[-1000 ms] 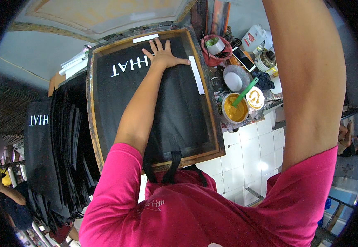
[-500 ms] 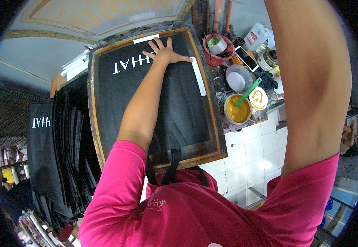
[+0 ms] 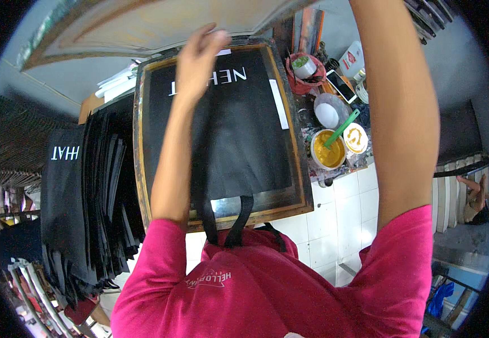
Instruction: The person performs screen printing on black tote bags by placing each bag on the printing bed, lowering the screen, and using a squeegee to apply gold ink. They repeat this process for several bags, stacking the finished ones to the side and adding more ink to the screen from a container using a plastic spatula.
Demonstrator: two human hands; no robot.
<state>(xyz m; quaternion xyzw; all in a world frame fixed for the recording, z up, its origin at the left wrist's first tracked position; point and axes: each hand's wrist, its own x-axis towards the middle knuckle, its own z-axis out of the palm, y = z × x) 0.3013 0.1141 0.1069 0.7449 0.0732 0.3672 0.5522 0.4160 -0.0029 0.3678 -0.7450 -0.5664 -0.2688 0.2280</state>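
Black bag [image 3: 247, 135] lies flattish in the wood-edged board [image 3: 281, 212], handles [image 3: 237, 222] over the near edge. My left hand [image 3: 198, 56] is up by the far edge, blurry, fingers loosely apart, nothing gripped. I'd smooth wrinkles and square it to the white strip [image 3: 278, 104] by the right edge. Right hand's out of view, can't tell.

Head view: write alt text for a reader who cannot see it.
The wearer's left hand, blurred, is raised above a black bag lying within a wooden frame; the right arm reaches past the top edge. More bags hang at left; at right are a tub of yellow paint and a phone.
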